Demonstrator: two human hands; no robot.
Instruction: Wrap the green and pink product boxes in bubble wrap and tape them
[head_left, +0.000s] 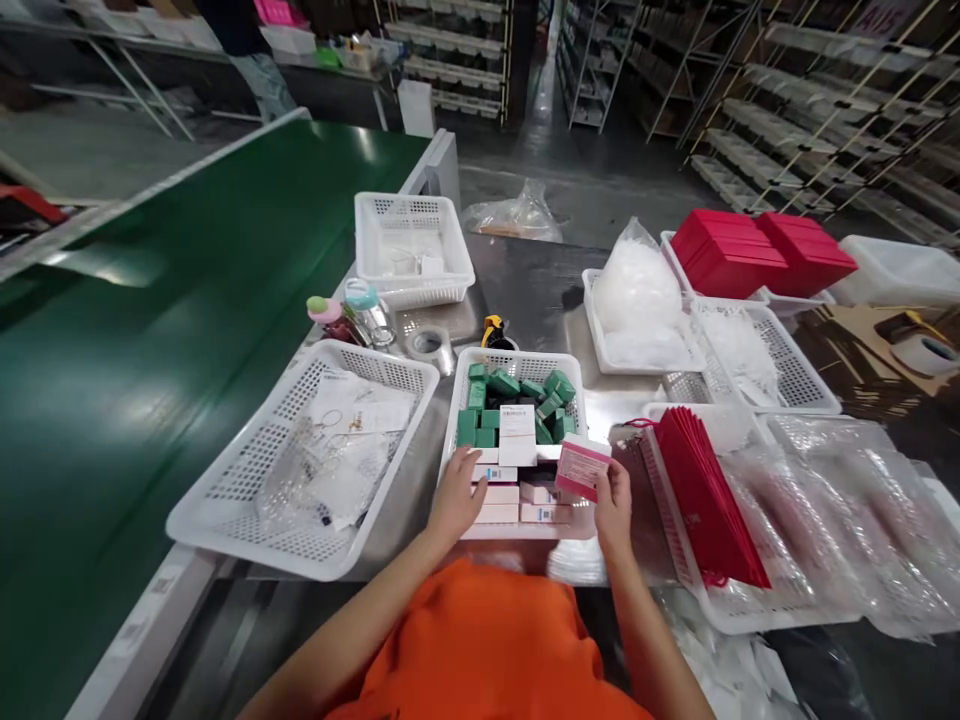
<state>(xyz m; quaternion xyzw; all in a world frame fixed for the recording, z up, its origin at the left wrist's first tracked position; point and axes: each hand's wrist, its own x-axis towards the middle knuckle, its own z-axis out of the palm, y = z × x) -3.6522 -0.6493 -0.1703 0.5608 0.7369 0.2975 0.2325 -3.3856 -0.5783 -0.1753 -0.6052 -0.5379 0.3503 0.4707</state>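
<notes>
In the middle, a white basket (577,372) holds green boxes (486,420) at its far end and pale pink boxes (545,513) nearer me. My left hand (454,497) is over the basket's left side, fingers and thumb around the end of a small white box (496,473) with a blue label. A pink-and-white flat box (581,467) is pinched in my right hand (615,505), raised over the basket's right edge. A white paper slip (517,435) lies on the green boxes.
Left stands a basket (225,520) of clear bags and papers, beside a green conveyor belt (187,270). Tape (431,347) and bottles (367,310) sit beyond it. At right are red bags (697,500), bubble-wrap packets (825,510) and red boxes (727,255). A person (251,55) stands far left.
</notes>
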